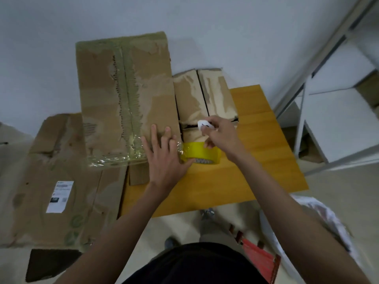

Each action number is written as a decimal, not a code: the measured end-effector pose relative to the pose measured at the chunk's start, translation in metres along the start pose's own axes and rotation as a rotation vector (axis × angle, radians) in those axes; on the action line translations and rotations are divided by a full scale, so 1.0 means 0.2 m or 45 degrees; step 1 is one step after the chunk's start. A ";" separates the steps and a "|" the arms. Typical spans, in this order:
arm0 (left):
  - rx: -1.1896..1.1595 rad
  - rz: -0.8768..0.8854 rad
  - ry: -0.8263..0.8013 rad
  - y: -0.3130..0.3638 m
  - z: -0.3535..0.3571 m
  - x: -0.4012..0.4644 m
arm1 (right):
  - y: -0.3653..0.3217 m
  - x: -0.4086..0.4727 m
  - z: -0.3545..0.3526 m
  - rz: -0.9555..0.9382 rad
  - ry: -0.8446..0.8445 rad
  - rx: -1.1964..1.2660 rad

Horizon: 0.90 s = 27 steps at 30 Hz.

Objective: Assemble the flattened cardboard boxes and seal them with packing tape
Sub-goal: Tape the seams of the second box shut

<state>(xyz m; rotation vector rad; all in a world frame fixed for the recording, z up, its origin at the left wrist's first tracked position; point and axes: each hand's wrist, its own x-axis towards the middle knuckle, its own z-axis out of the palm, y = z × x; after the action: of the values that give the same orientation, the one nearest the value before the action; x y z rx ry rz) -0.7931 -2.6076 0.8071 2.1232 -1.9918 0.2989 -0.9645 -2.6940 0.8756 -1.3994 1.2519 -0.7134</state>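
The left hand is laid flat, its fingers spread and straight, pressed on the near right corner of the tall cardboard box, with the thumb resting against the yellow packing tape roll; a strip of clear tape is seen stretched from the roll under the palm. The right hand is curled, and a small white cutter is pinched between thumb and fingertips just above the roll; what its edge touches cannot be told. The roll is stood on the yellow wooden table, just beside the box; a smaller cardboard box, its top flaps closed with a dark seam between them, is set behind the roll; its contents are hidden. A flattened cardboard box bearing a white shipping label is propped at the table's left. A pale wall is seen behind, white metal shelving to the right, and a light floor below.
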 end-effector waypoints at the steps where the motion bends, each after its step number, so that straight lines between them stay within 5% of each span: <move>1: 0.006 0.005 -0.024 0.00 -0.01 0.00 | 0.00 -0.08 0.01 0.046 -0.017 0.045; 5: 0.074 -0.013 -0.131 0.02 -0.05 0.00 | 0.05 -0.28 0.08 0.177 0.028 0.080; 13: 0.150 0.041 -0.266 0.00 -0.19 0.00 | 0.12 -0.36 0.22 0.045 0.269 -0.054; 17: -0.042 0.324 -0.172 -0.08 -0.27 0.11 | 0.17 -0.36 0.27 0.009 0.362 -0.032; 24: -0.247 0.650 -0.539 -0.05 -0.31 0.52 | 0.22 -0.37 0.34 0.004 0.403 0.045; 27: -0.278 0.652 -0.919 0.00 -0.28 0.68 | 0.22 -0.37 0.38 0.032 0.398 0.079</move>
<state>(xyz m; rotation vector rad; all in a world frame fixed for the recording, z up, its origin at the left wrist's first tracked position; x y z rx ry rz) -0.7842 -2.7208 0.8995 1.6805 -2.7787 -0.6830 -0.9279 -2.5942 0.8307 -1.2515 1.4724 -0.9723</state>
